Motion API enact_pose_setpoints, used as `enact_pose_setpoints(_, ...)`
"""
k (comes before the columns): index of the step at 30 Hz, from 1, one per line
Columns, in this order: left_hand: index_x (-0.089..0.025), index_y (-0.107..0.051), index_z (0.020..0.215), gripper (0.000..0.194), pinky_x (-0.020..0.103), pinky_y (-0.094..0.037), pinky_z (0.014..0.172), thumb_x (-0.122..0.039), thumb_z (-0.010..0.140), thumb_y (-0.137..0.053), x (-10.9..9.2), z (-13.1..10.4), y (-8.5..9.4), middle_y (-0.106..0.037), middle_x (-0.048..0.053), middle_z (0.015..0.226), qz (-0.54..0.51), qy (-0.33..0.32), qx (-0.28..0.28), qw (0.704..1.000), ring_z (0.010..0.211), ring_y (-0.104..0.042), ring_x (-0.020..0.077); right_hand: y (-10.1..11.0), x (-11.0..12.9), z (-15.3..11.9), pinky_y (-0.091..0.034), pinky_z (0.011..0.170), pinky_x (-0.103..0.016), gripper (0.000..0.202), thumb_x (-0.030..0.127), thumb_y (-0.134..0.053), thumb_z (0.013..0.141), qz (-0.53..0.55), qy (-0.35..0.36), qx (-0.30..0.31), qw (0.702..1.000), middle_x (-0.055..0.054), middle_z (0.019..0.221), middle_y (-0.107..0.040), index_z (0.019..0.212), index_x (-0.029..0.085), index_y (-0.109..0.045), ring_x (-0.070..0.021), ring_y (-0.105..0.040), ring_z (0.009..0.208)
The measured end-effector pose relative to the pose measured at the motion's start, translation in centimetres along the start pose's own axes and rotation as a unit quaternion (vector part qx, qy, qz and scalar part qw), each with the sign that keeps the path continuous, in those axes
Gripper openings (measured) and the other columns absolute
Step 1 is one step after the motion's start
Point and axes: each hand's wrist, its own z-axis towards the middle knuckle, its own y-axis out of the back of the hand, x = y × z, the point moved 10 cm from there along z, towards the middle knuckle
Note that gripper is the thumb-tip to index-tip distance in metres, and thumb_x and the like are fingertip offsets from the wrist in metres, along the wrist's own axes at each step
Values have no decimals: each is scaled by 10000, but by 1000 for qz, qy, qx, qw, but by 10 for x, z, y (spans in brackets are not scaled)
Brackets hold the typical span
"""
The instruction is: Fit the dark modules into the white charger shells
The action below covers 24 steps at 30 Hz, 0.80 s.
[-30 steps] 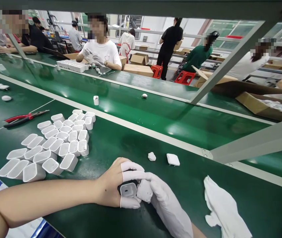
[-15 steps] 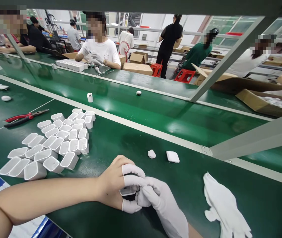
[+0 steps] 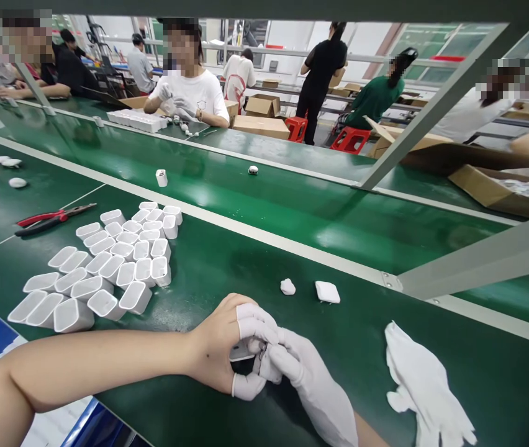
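From the wearer's head, the camera looks forward and down, close above the near side of the surface (image 3: 348,354), facing across it toward people (image 3: 197,93) beyond.

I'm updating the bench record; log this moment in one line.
left hand: holds white cup | right hand: pinches white piece | at right: loose glove

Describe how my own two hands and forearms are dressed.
Your left hand wears snug white finger covers on the digits that show; its forearm has no sleeve. Your right hand wears a plain white glove reaching past the wrist.
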Motion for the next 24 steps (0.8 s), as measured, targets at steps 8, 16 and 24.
enact_pose_setpoints(8, -237, -502, 1163, 488, 387, -433, 895, -262, 705, -667, 7, 0, -5, -639, 70, 1077, 18, 32, 33, 999, 994, -585, 230, 2, 1, 1, -370, 599, -260, 475, 548, -556, 885, -18, 27, -51, 998, 19, 575, -437, 598, 182, -461, -124, -384, 578)
enact_pose_setpoints(16, -236, -551, 1110, 418, 387, -408, 927, -357, 755, -737, 15, -2, -4, -636, 58, 1079, 3, 61, 41, 997, 1016, -559, 220, -3, 10, -2, -345, 662, -277, 422, 477, -432, 966, -55, 29, 15, 998, 5, 686, -444, 669, 182, -484, -147, -383, 674)
enact_pose_setpoints(24, -245, -562, 1114, 432, 372, -416, 918, -318, 738, -762, 14, 0, -4, -636, 56, 1069, -11, 60, 35, 998, 997, -559, 212, -2, 4, 1, -379, 627, -259, 375, 547, -642, 821, -44, -12, -31, 999, 46, 650, -356, 781, 187, -542, -123, -337, 616)
